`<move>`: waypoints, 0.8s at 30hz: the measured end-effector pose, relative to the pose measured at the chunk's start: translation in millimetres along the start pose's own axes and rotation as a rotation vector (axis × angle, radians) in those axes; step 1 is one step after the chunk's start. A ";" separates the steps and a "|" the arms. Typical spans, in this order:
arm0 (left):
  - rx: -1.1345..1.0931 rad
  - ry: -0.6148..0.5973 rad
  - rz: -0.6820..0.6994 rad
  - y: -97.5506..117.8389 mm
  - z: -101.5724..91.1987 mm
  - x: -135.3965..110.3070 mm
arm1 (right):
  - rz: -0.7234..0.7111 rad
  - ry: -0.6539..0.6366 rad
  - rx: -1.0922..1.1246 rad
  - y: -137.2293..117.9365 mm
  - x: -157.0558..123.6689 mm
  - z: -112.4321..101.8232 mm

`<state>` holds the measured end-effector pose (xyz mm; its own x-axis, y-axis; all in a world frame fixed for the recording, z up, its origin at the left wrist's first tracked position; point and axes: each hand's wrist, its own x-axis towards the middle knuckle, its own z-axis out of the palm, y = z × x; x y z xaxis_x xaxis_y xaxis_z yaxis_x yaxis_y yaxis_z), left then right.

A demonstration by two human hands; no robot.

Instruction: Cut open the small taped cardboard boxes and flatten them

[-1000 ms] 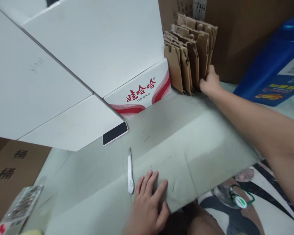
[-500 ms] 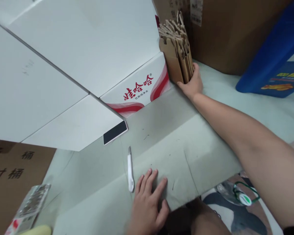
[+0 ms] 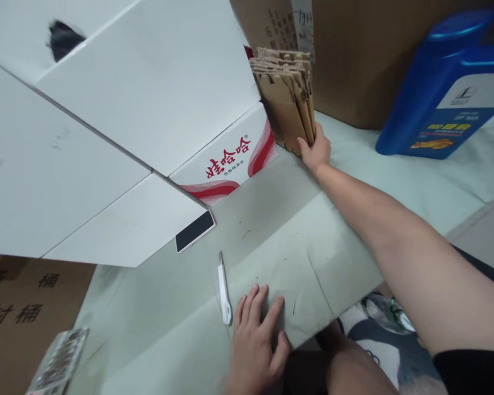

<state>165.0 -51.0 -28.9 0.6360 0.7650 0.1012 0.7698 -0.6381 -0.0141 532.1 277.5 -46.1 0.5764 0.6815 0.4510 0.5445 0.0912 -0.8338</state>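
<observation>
My right hand [image 3: 318, 151] grips the lower right edge of a bundle of folded brown cardboard pieces [image 3: 282, 104]. The thumb lies on the bundle's near side, and the other fingers are partly hidden behind it. The bundle stands upright beside a white box with a red wave print [image 3: 230, 170]. My left hand [image 3: 257, 334] lies flat on the pale green table cover [image 3: 156, 318], its fingers spread and holding nothing. Just left of those fingertips lies a white utility knife [image 3: 224, 291] with its blade end pointing away from me.
A phone-like dark slab [image 3: 195, 230] lies against a second white box [image 3: 86, 164]. Brown cartons stand at the back [image 3: 349, 60] and lower left [image 3: 28, 318]. A blue jug [image 3: 436, 104] stands at right. A clear plastic pack [image 3: 60, 359] lies lower left.
The cardboard bundle has been turned and squared up, its top edges now more even, with my right hand still on it. My left hand stays on the table. The view has shifted slightly.
</observation>
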 end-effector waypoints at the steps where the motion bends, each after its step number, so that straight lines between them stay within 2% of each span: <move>1: -0.002 0.009 -0.001 0.4 -1.5 0.9 | -0.010 -0.009 0.008 0.0 -0.1 -0.1; 10: -0.087 0.034 -0.049 2.8 1.9 2.0 | -0.010 -0.135 -0.117 1.9 4.1 0.9; 15: -0.155 -0.008 -0.110 6.2 -0.5 6.8 | 0.086 -0.291 -0.251 -18.7 -2.0 -9.4; 19: -0.214 -0.107 -0.147 10.1 -6.1 9.1 | 0.121 -0.483 -0.530 -51.4 -42.1 -28.9; 24: -0.254 -0.117 -0.179 13.1 -13.2 9.9 | -0.048 -0.700 -0.617 -80.5 -134.3 -84.8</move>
<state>180.6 -52.9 -14.9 0.5053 0.8622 -0.0350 0.8411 -0.4830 0.2434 462.5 117.1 -12.5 0.1559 0.9876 0.0188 0.9013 -0.1344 -0.4119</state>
